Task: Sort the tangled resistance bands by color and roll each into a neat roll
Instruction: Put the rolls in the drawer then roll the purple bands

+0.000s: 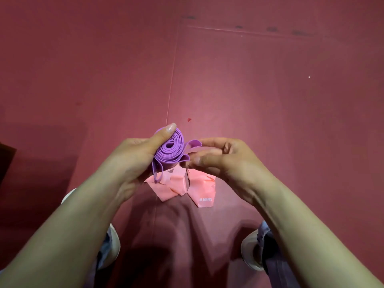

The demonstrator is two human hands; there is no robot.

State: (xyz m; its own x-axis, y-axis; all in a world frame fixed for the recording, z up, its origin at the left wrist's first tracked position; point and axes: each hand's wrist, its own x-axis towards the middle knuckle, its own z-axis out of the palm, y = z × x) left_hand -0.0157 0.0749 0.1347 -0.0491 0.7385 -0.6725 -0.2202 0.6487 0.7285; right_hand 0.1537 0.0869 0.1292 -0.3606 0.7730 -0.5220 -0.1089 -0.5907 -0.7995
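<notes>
Below, we log a red floor mat (270, 100), its far edge dim. Our forearms cover most of both shoes (250, 254). A pink band (199, 190) lies crumpled on the mat, its top hidden beneath our hands, print only partly legible. Our left hand (133, 154) clasps the purple band (170, 150) as a coil; our right hand (226, 156) pinches its loose tail.

It looks like an exercise space: dark red floor mats (270, 90) cover the whole ground, a seam (171, 84) between them running toward twelve o'clock, with stretchy resistance bands (199, 188) lying on them at six o'clock.
</notes>
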